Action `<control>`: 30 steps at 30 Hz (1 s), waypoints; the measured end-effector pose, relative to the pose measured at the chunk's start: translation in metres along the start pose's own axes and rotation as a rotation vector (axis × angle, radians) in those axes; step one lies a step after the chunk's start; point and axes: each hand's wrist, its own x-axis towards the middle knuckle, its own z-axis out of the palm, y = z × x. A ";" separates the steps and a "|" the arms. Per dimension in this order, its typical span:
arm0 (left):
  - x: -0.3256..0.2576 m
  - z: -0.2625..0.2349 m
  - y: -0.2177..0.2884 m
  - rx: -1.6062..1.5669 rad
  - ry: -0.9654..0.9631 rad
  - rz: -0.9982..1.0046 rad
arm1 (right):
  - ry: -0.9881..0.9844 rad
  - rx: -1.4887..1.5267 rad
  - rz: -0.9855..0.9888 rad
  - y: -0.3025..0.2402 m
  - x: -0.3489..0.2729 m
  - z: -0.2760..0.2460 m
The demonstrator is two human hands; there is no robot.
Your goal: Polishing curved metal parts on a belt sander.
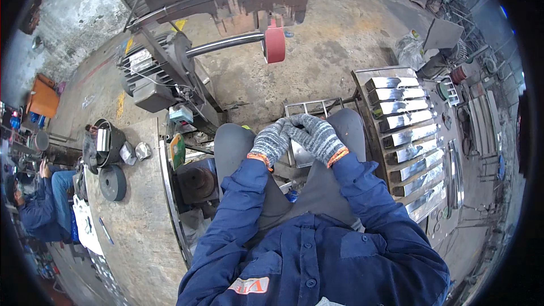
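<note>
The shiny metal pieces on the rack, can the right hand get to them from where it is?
Probably yes. The right hand rests against the left hand above the knees, and the rack of shiny metal pieces stands just to its right, with nothing visible between them.

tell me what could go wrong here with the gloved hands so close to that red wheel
1. The knitted grey gloves on the left hand and right hand could snag if the red buffing wheel on the steel shaft is spinning; whether it turns cannot be told.
2. The shiny steel piece between the knees may have sharp edges.
3. The stacked polished steel trays at the right could slide if bumped.
</note>
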 end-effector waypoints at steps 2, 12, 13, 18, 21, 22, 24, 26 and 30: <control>-0.004 -0.010 0.014 -0.067 0.084 -0.021 | 0.030 0.009 -0.053 0.001 -0.004 0.000; -0.068 -0.088 -0.016 -1.958 0.160 0.080 | -0.458 -0.585 -0.205 -0.002 -0.013 0.020; -0.077 -0.096 -0.016 -2.243 0.138 0.090 | -0.483 -0.606 -0.172 -0.004 -0.016 0.018; -0.106 -0.083 -0.101 -2.683 0.558 0.180 | -0.478 -0.499 -0.211 -0.010 -0.012 0.022; -0.118 -0.080 -0.103 -2.685 0.642 0.182 | -0.510 -0.482 -0.192 -0.010 -0.005 0.025; -0.119 -0.082 -0.095 -2.690 0.657 0.183 | -0.505 -0.489 -0.185 -0.011 -0.003 0.028; -0.114 -0.084 -0.072 -2.610 0.712 0.285 | -0.511 -0.477 -0.200 -0.009 0.000 0.034; -0.104 -0.089 -0.033 -2.594 0.350 0.289 | -0.514 -0.478 -0.229 -0.013 0.000 0.035; -0.052 -0.023 0.015 -0.674 0.614 0.438 | -0.563 -0.417 0.012 0.067 0.007 0.023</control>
